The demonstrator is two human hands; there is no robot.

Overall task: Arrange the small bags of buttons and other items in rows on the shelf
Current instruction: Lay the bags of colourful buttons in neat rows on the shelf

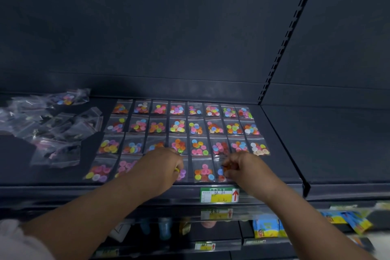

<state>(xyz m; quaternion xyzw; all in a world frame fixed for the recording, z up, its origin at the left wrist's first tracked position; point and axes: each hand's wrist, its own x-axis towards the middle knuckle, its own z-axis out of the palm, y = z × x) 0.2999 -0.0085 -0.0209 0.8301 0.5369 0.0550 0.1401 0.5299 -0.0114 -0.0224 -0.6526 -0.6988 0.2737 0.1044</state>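
Small clear bags of coloured buttons (178, 125) lie in neat rows on the dark shelf (280, 154), several per row. My left hand (162, 164) rests on the front row with its fingers curled over a button bag (181, 173). My right hand (240, 167) pinches another front-row button bag (220, 172) between fingers and thumb. Between the two hands lies a bag with orange and pink buttons (203, 172). A loose heap of unsorted clear bags (52, 129) sits at the shelf's left; most of those hold dark items.
A green and yellow price label (219, 194) with a red arrow is clipped to the shelf's front rail. A slotted upright (280, 48) divides this bay from the one on the right. Lower shelves hold blue and yellow packets (266, 228).
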